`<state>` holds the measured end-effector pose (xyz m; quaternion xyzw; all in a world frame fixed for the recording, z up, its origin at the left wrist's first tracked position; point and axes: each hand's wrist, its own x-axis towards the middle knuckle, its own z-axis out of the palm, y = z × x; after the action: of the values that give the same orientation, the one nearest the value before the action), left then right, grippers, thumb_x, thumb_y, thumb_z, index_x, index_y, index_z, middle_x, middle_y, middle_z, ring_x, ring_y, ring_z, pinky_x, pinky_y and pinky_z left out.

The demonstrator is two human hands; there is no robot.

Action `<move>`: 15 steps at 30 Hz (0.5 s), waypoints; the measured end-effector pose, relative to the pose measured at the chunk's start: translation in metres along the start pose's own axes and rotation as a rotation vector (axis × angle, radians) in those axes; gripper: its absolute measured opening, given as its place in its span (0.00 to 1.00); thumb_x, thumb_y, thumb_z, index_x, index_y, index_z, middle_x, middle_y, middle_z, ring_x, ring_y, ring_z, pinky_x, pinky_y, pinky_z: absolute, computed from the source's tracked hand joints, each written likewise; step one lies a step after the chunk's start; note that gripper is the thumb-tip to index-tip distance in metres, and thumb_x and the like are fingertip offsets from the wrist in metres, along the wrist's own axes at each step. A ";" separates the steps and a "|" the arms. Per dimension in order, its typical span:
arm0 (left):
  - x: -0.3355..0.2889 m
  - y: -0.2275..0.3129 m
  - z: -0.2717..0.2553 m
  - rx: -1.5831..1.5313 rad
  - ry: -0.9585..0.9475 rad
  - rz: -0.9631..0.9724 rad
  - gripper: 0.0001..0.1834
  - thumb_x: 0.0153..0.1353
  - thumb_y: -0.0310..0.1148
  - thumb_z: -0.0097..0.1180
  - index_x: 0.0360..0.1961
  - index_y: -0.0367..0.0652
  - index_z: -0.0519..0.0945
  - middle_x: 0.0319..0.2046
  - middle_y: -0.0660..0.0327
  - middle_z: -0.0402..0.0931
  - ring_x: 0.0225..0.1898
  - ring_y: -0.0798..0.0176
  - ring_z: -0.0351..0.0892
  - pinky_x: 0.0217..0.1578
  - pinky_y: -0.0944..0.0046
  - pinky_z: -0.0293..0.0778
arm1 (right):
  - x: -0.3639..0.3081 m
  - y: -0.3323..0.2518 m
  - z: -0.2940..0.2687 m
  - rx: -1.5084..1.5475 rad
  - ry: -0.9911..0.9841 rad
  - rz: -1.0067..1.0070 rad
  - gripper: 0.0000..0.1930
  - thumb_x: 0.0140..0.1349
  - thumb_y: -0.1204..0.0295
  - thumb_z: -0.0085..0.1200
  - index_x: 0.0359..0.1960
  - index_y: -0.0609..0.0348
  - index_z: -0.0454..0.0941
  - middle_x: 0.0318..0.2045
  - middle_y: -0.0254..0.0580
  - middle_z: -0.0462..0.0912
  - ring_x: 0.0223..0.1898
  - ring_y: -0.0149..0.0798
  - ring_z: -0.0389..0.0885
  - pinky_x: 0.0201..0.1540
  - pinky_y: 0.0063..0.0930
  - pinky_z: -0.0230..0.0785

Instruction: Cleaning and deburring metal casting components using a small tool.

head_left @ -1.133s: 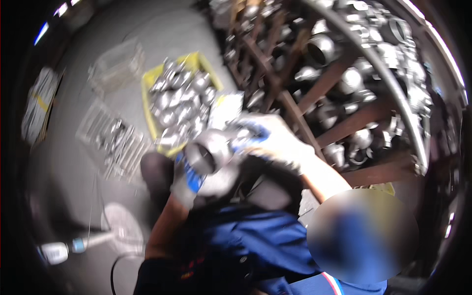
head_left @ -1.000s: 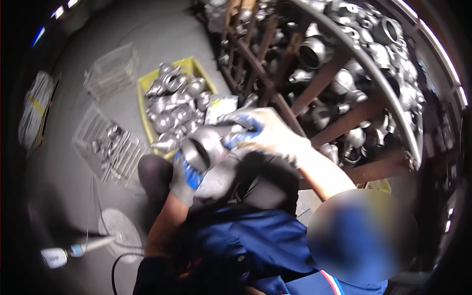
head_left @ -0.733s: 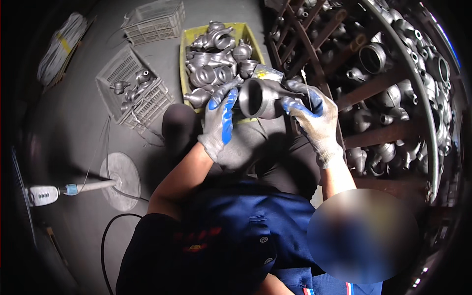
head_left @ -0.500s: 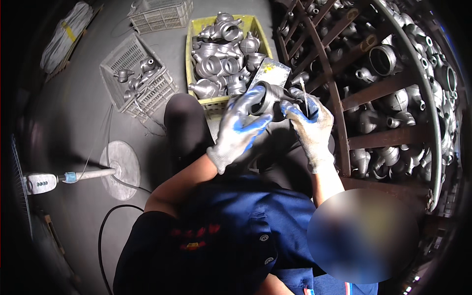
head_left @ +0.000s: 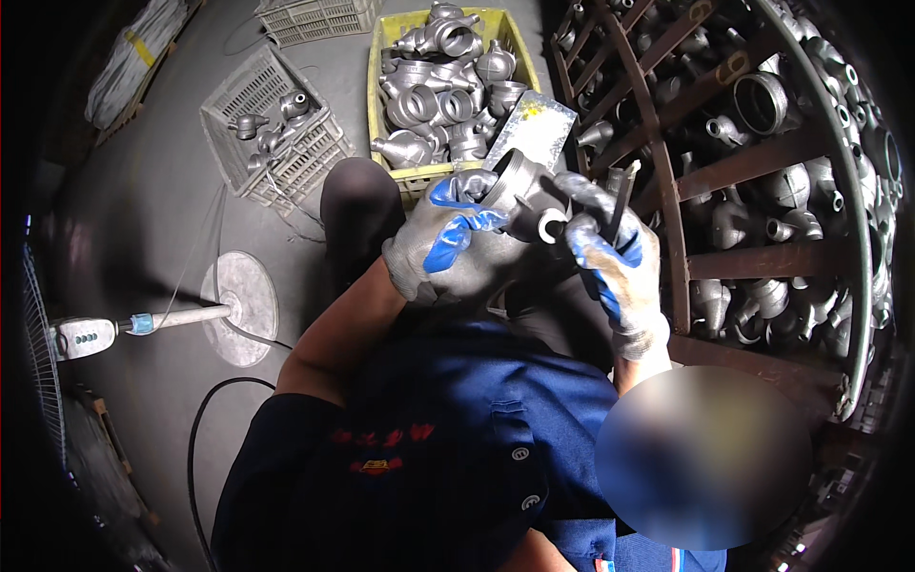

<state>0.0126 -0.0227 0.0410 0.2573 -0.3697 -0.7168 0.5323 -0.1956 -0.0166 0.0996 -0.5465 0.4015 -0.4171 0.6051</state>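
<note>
My left hand [head_left: 440, 236], in a grey knit glove with blue patches, is closed round a grey metal pipe fitting [head_left: 520, 187]. The fitting has a wide threaded mouth, and a narrow spout with a bright end ring points toward me. Just right of that spout is my right hand [head_left: 620, 257], gloved alike, its fingers wrapped round a slim dark bar-shaped tool [head_left: 622, 198] with a pale tip. The tool stands nearly upright in my grip; its exact kind is unclear. Behind the fitting, a scuffed metal plate [head_left: 536, 129] leans at the yellow crate's near corner.
Ahead, a yellow crate [head_left: 377, 164] is heaped with similar fittings. A grey slatted crate [head_left: 229, 157] to its left holds a few more; another grey crate [head_left: 319, 21] stands beyond. At right rises a brown-framed rack [head_left: 667, 219] full of fittings. A fan [head_left: 86, 338] lies leftward, with cables.
The fitting has turned in my left hand, so its spout now faces me. My right hand has shifted slightly right and down, and the tool shows more plainly.
</note>
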 end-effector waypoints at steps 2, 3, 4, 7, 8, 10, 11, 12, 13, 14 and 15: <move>0.002 0.006 0.003 -0.130 -0.013 -0.032 0.15 0.58 0.23 0.57 0.47 0.34 0.75 0.39 0.59 0.78 0.40 0.66 0.78 0.42 0.67 0.75 | -0.001 -0.002 -0.005 -0.036 0.048 0.018 0.27 0.59 0.77 0.55 0.61 0.64 0.67 0.31 0.30 0.77 0.29 0.19 0.69 0.33 0.11 0.60; 0.002 0.020 0.011 0.570 -0.056 0.010 0.15 0.57 0.23 0.58 0.46 0.34 0.75 0.37 0.59 0.78 0.38 0.67 0.78 0.40 0.68 0.74 | -0.001 -0.003 -0.007 -0.064 0.089 0.050 0.27 0.60 0.77 0.54 0.63 0.63 0.65 0.32 0.30 0.77 0.29 0.19 0.68 0.32 0.11 0.59; 0.002 0.029 0.018 1.272 -0.094 0.059 0.15 0.56 0.23 0.58 0.46 0.34 0.76 0.35 0.59 0.78 0.37 0.67 0.78 0.39 0.69 0.74 | 0.000 -0.002 -0.009 0.010 0.075 0.088 0.28 0.61 0.76 0.53 0.65 0.63 0.62 0.39 0.33 0.77 0.28 0.17 0.65 0.31 0.10 0.57; 0.001 0.000 -0.026 0.084 -0.028 -0.146 0.14 0.55 0.22 0.58 0.44 0.35 0.76 0.31 0.61 0.78 0.34 0.69 0.78 0.36 0.71 0.74 | -0.003 0.005 -0.020 0.019 0.058 0.070 0.29 0.63 0.73 0.53 0.65 0.63 0.61 0.48 0.37 0.77 0.35 0.19 0.70 0.38 0.11 0.61; 0.000 -0.003 -0.034 0.019 -0.077 -0.166 0.17 0.55 0.20 0.57 0.47 0.34 0.75 0.36 0.57 0.77 0.37 0.68 0.78 0.38 0.69 0.74 | -0.004 0.009 -0.027 -0.089 0.032 0.075 0.27 0.63 0.71 0.54 0.64 0.64 0.63 0.56 0.39 0.74 0.45 0.25 0.73 0.49 0.16 0.63; -0.008 -0.014 -0.037 0.167 -0.133 0.058 0.17 0.55 0.21 0.56 0.48 0.33 0.74 0.40 0.55 0.76 0.39 0.65 0.78 0.40 0.67 0.74 | -0.007 0.007 -0.033 -0.130 -0.010 0.040 0.26 0.63 0.70 0.54 0.62 0.66 0.65 0.57 0.40 0.74 0.50 0.27 0.72 0.53 0.19 0.62; -0.011 -0.017 -0.037 0.315 -0.191 0.290 0.18 0.56 0.22 0.55 0.49 0.32 0.73 0.43 0.54 0.75 0.41 0.62 0.77 0.41 0.64 0.74 | -0.009 0.005 -0.033 -0.173 -0.056 0.000 0.25 0.63 0.70 0.55 0.61 0.67 0.67 0.58 0.41 0.73 0.54 0.29 0.71 0.58 0.22 0.60; -0.011 -0.018 -0.037 0.314 -0.191 0.282 0.18 0.56 0.22 0.55 0.49 0.32 0.73 0.43 0.54 0.75 0.41 0.62 0.77 0.41 0.64 0.74 | -0.009 0.005 -0.031 -0.278 -0.006 -0.084 0.21 0.63 0.69 0.55 0.55 0.69 0.73 0.50 0.44 0.79 0.42 0.29 0.76 0.50 0.25 0.68; -0.012 -0.012 -0.032 0.192 -0.176 0.241 0.17 0.55 0.24 0.56 0.47 0.31 0.73 0.39 0.54 0.76 0.39 0.61 0.78 0.39 0.64 0.74 | -0.009 0.004 -0.033 -0.273 -0.006 -0.079 0.21 0.63 0.69 0.55 0.55 0.69 0.73 0.50 0.44 0.79 0.42 0.29 0.76 0.50 0.25 0.68; -0.011 -0.007 -0.027 0.071 -0.159 0.200 0.17 0.54 0.27 0.56 0.45 0.30 0.74 0.36 0.54 0.76 0.36 0.61 0.78 0.37 0.64 0.74 | -0.010 0.002 -0.036 -0.422 -0.047 -0.118 0.21 0.62 0.68 0.56 0.54 0.68 0.74 0.51 0.45 0.79 0.42 0.31 0.78 0.50 0.26 0.69; -0.011 -0.005 -0.025 -0.050 -0.142 0.160 0.18 0.53 0.30 0.56 0.43 0.30 0.74 0.32 0.54 0.77 0.34 0.60 0.78 0.35 0.63 0.74 | -0.011 0.000 -0.037 -0.571 -0.088 -0.159 0.21 0.61 0.68 0.57 0.53 0.67 0.76 0.51 0.46 0.80 0.42 0.33 0.79 0.50 0.28 0.69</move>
<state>0.0322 -0.0176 0.0224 0.1622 -0.4077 -0.6975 0.5665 -0.2341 -0.0188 0.0973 -0.7418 0.4322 -0.3093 0.4091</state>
